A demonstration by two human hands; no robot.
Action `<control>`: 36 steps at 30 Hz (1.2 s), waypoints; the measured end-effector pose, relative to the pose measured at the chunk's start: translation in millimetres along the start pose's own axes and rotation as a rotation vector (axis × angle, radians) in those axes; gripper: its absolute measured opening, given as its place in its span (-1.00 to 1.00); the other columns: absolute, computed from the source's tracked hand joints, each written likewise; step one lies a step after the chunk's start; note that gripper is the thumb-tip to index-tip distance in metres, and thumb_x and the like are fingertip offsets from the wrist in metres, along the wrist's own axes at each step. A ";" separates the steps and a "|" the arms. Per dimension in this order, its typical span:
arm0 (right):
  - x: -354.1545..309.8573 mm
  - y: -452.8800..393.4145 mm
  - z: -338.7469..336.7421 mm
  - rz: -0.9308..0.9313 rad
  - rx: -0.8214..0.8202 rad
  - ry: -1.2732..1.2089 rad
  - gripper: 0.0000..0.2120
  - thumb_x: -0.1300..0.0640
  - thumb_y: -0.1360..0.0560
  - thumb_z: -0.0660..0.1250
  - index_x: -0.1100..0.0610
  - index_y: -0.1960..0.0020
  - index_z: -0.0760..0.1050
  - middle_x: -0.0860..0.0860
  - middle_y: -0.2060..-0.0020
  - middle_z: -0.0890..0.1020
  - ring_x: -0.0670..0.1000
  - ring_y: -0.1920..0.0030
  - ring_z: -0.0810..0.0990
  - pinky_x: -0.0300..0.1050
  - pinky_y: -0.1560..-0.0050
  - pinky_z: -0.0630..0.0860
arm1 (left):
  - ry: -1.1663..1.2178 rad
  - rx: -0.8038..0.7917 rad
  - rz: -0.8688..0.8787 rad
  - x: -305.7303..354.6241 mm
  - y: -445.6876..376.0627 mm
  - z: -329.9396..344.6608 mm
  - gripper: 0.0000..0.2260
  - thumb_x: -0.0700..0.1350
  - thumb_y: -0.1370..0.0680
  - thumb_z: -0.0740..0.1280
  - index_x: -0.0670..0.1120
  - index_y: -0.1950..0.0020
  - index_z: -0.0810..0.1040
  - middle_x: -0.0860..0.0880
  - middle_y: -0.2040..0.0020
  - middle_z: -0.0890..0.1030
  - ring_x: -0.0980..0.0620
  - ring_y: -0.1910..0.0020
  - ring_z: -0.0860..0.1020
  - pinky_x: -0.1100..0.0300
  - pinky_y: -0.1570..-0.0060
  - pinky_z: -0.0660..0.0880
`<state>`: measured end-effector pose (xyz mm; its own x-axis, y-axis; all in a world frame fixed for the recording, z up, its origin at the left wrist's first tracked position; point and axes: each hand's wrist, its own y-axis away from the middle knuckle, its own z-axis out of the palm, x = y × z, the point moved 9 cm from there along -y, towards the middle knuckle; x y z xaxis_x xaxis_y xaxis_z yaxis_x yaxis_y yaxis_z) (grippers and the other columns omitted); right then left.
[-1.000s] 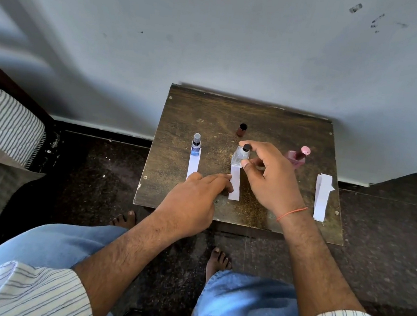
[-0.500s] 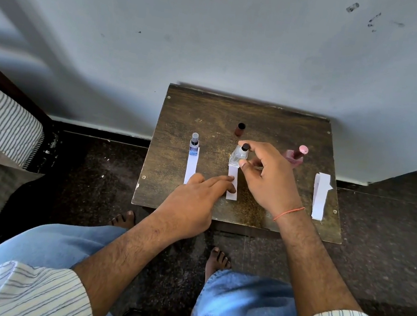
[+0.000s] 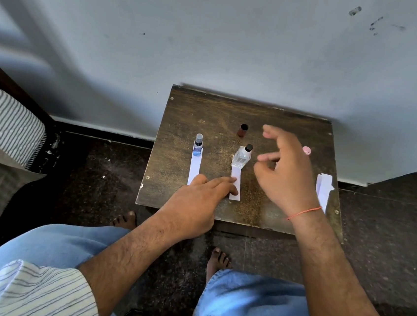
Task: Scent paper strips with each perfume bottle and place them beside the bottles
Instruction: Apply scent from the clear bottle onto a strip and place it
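A: Where are the hands?

B: The left hand (image 3: 198, 195) lies low over the near edge of the table (image 3: 206, 116), fingers straight, their tips pressing on the near half of the middle paper strip (image 3: 235, 186). The right hand (image 3: 288, 174) hangs in the air above the table, fingers spread and loosely bent, holding nothing. An orange thread (image 3: 304, 212) circles that wrist.

A: And the bottles?

B: The clear square bottle (image 3: 241, 157) with a black cap stands at the far end of the middle strip, just left of the right hand and apart from it. It looks tilted in this wide view; I cannot tell whether it truly leans. Further left, the small bottle with a blue label (image 3: 197, 146) stands on the far end of the left paper strip (image 3: 194, 168). A pink cap (image 3: 306, 150) shows behind the right hand; the bottle under it is hidden.

A: Anything else on the table?

B: A dark reddish cap (image 3: 242, 130) stands near the back, beyond the clear bottle. At the right edge lie the spare paper strips (image 3: 324, 189), overlapping one another.

A: Around the table?

B: A pale wall (image 3: 214, 42) behind, dark floor (image 3: 98, 172) below, a striped mattress (image 3: 8, 121) at the left, and blue jeans (image 3: 51, 249) with bare feet near the table's front edge
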<state>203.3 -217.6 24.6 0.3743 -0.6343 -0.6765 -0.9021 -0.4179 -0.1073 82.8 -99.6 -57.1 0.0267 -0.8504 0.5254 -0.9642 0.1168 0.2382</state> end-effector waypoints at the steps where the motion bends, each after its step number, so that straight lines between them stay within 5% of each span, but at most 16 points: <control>1: -5.4 -1.4 -9.7 -0.012 0.039 0.015 -0.41 0.31 -0.49 0.42 0.00 -0.49 0.49 -0.12 -0.33 0.59 -0.20 0.08 0.70 -0.34 0.02 0.50 | 0.008 0.004 0.003 0.1 0.4 0.0 -0.37 -0.34 -0.58 0.21 0.19 -0.55 0.30 0.27 -0.70 0.19 0.03 -0.21 0.38 -0.04 -0.27 0.57; 4: -28.6 -11.0 -32.4 -0.037 0.122 0.037 -0.59 0.23 -0.55 0.43 0.01 -0.38 0.59 -0.13 -0.15 0.68 -0.16 0.18 0.66 -0.32 0.07 0.55 | 0.045 0.035 0.025 0.0 0.8 -1.6 -0.39 -0.34 -0.58 0.22 0.19 -0.53 0.32 0.24 -0.68 0.22 0.02 -0.26 0.40 -0.06 -0.29 0.57; 8: -45.8 -50.5 -22.1 0.031 -0.056 0.058 -0.76 0.09 -0.62 0.46 -0.05 -0.27 0.67 -0.19 0.00 0.70 -0.10 0.18 0.69 -0.05 0.00 0.67 | 0.120 0.129 0.057 -0.9 2.1 -12.0 -0.52 -0.25 -0.63 0.26 0.17 -0.48 0.39 0.15 -0.53 0.40 0.00 -0.35 0.43 -0.06 -0.34 0.56; 11: -40.8 -90.2 2.5 0.036 -0.237 0.280 -0.77 0.07 -0.59 0.49 -0.03 -0.25 0.70 -0.09 -0.04 0.74 -0.16 0.22 0.63 -0.06 -0.12 0.65 | 0.140 0.154 0.059 -3.8 3.9 -19.0 -0.52 -0.25 -0.63 0.25 0.14 -0.49 0.42 0.13 -0.46 0.48 0.02 -0.34 0.44 -0.03 -0.35 0.54; 13: -31.7 -108.9 20.9 0.031 -0.337 0.442 -0.75 0.02 -0.56 0.53 -0.06 -0.23 0.69 -0.06 -0.05 0.75 -0.04 0.06 0.69 -0.10 -0.18 0.60 | 0.141 0.161 0.063 -6.8 5.2 -21.3 -0.50 -0.25 -0.61 0.24 0.14 -0.50 0.42 0.13 -0.45 0.49 0.02 -0.35 0.45 -0.03 -0.37 0.53; 18: -7.6 -122.0 48.7 0.030 -0.482 0.603 -0.64 -0.08 -0.45 0.61 -0.09 -0.21 0.67 -0.05 0.03 0.75 0.05 -0.06 0.68 -0.09 -0.12 0.54 | 0.172 0.183 0.058 -14.7 10.2 -27.2 -0.49 -0.22 -0.59 0.15 0.12 -0.51 0.43 0.11 -0.41 0.51 -0.01 -0.30 0.46 -0.04 -0.36 0.52; 26: -3.6 -121.0 60.2 0.013 -0.470 0.526 -0.76 0.07 -0.45 0.64 -0.06 -0.08 0.71 -0.18 0.27 0.63 -0.01 0.06 0.69 -0.16 -0.03 0.52 | 0.177 0.201 0.051 -20.6 13.2 -30.3 -0.46 -0.26 -0.57 0.20 0.14 -0.51 0.41 0.12 -0.40 0.50 0.00 -0.27 0.46 -0.04 -0.34 0.53; 31: -15.0 -119.9 44.1 0.028 -0.373 0.420 -0.80 0.12 -0.45 0.61 -0.04 -0.04 0.71 -0.06 0.17 0.75 -0.03 0.13 0.69 -0.23 0.09 0.47 | 0.191 0.199 0.043 -19.8 13.3 -32.8 -0.46 -0.27 -0.57 0.20 0.13 -0.51 0.42 0.13 -0.40 0.49 0.00 -0.30 0.47 -0.05 -0.36 0.52; 36: -34.5 -106.5 1.8 0.028 -0.211 0.266 -0.82 0.08 -0.40 0.59 -0.05 0.02 0.70 -0.14 0.14 0.74 -0.22 0.17 0.65 -0.45 0.17 0.43 | 0.197 0.188 0.047 -17.9 13.1 -32.4 -0.45 -0.28 -0.57 0.19 0.12 -0.52 0.42 0.11 -0.41 0.49 -0.02 -0.33 0.47 -0.06 -0.38 0.51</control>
<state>286.1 -150.0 58.1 0.4183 -0.7833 -0.4598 -0.8587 -0.5060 0.0808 78.2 -66.2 -36.9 0.0138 -0.7279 0.6856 -0.9971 0.0410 0.0636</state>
